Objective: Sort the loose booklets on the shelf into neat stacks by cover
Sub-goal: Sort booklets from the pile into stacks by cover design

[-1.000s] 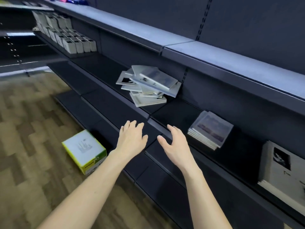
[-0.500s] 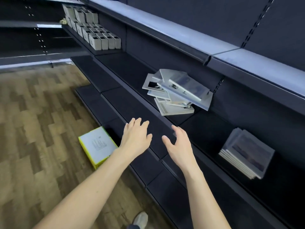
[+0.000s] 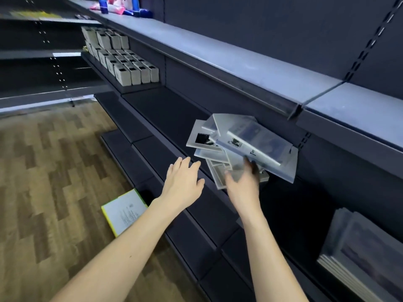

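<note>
Head view: both hands reach for the messy booklet pile [image 3: 239,147] on the middle shelf [image 3: 170,110], sorting not started.
Right hand [image 3: 243,188] is at the pile's lower front edge, fingers blurred; they look spread and loosely curved, and I can't tell if they touch or grip yet. Left hand [image 3: 184,185] hovers just left of the pile, fingers straight and together, holding nothing. Pile is fanned and tilted, top booklet overhanging right, so next move likely needs one hand steadying while the other lifts the top cover off. Upper shelf lip [image 3: 239,92] sits close above the pile, little headroom. Bare shelf lies left of the pile for new stacks; a neat stack [image 3: 359,249] sits well apart at right.
</note>
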Demonstrator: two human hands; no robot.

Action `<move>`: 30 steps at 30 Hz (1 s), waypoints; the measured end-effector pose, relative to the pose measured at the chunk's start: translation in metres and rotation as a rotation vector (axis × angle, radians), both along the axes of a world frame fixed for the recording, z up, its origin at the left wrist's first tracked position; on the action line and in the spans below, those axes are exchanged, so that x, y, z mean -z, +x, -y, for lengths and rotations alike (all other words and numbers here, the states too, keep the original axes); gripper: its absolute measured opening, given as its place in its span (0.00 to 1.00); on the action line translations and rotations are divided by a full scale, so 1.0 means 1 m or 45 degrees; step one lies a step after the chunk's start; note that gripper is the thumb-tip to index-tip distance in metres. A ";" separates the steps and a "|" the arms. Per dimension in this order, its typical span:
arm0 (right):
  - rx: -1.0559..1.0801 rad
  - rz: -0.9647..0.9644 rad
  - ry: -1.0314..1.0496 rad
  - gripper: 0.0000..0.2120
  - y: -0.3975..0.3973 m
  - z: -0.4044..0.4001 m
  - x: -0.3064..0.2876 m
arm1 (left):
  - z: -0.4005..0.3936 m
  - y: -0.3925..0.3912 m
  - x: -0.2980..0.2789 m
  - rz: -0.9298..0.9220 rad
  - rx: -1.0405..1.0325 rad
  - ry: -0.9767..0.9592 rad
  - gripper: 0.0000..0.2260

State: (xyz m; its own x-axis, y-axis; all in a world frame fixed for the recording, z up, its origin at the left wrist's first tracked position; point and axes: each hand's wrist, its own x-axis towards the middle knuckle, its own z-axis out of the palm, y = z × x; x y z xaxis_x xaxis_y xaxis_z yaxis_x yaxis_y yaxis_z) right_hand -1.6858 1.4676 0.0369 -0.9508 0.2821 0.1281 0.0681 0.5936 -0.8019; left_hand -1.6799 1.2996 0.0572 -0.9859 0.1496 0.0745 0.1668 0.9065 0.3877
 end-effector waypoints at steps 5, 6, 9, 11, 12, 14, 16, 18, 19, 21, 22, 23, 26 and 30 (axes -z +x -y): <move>0.234 0.104 0.258 0.41 -0.043 -0.025 0.006 | -0.012 -0.034 0.003 -0.018 0.061 -0.006 0.22; 0.262 0.136 0.303 0.41 -0.049 -0.030 0.005 | -0.015 -0.043 0.003 -0.024 0.075 -0.004 0.22; 0.336 0.165 0.375 0.44 -0.063 -0.042 0.003 | -0.024 -0.069 0.002 -0.086 0.119 0.013 0.22; 0.422 0.164 0.381 0.45 -0.069 -0.047 0.001 | -0.030 -0.084 -0.001 -0.103 0.162 0.045 0.23; 0.476 0.157 0.373 0.45 -0.071 -0.049 0.000 | -0.032 -0.089 -0.002 -0.103 0.180 0.050 0.23; 0.602 0.132 0.338 0.44 -0.077 -0.055 -0.002 | -0.034 -0.102 -0.005 -0.086 0.214 0.036 0.23; 0.664 0.158 0.288 0.43 -0.085 -0.062 -0.003 | -0.034 -0.113 -0.007 -0.075 0.238 0.005 0.23; 0.668 0.232 0.287 0.44 -0.093 -0.068 -0.002 | -0.031 -0.122 -0.008 -0.084 0.267 -0.018 0.24; 0.674 0.251 0.317 0.44 -0.096 -0.067 -0.001 | -0.030 -0.126 -0.009 -0.091 0.282 -0.013 0.25; 0.699 0.239 0.403 0.43 -0.101 -0.061 0.002 | -0.026 -0.136 -0.009 -0.110 0.312 0.018 0.25; 0.721 0.211 0.433 0.42 -0.101 -0.055 0.002 | -0.025 -0.140 -0.009 -0.122 0.326 0.033 0.25; 0.756 0.176 0.444 0.40 -0.099 -0.048 0.003 | -0.023 -0.144 -0.009 -0.127 0.343 0.043 0.26; 0.849 0.029 0.436 0.28 -0.097 -0.024 0.004 | -0.020 -0.155 -0.006 -0.105 0.394 0.060 0.25; 0.721 -0.133 0.369 0.27 -0.106 -0.012 -0.003 | -0.010 -0.162 -0.007 -0.106 0.412 0.085 0.25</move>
State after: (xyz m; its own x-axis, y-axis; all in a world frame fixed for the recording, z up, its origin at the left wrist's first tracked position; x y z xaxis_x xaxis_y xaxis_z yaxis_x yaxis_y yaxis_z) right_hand -1.7920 1.4799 0.0396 -0.6430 0.6771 0.3579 0.3651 0.6817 -0.6340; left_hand -1.8419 1.3093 0.0638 -0.8782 0.4458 0.1731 0.4754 0.7745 0.4173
